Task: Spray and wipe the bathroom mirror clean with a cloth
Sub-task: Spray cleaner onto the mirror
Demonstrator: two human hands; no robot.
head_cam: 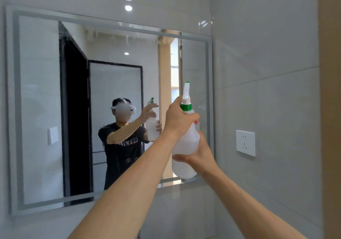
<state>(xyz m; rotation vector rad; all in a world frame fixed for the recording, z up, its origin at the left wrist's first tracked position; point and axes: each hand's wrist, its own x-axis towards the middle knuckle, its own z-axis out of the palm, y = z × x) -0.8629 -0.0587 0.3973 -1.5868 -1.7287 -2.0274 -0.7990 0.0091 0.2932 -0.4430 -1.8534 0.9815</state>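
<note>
Your left fingers [191,118] wrap the spray bottle [186,146] neck w/ nozzle above, right hand [200,154] cups its body below; light, stiff, maybe slick plastic—keep neck grip, mirror [46,91] just beyond.

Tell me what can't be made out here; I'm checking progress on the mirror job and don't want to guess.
All in the head view:
- Cloth: none in view.
- Trigger of the spray bottle: covered by the left hand.
- Base of the bottle: partly covered by the right hand.
- Mirror below its lower edge: the counter or sink is cut off by the frame and both forearms.
- Spray on the glass: streaks show near the top; whether mist is leaving the nozzle is too fine to tell.
</note>
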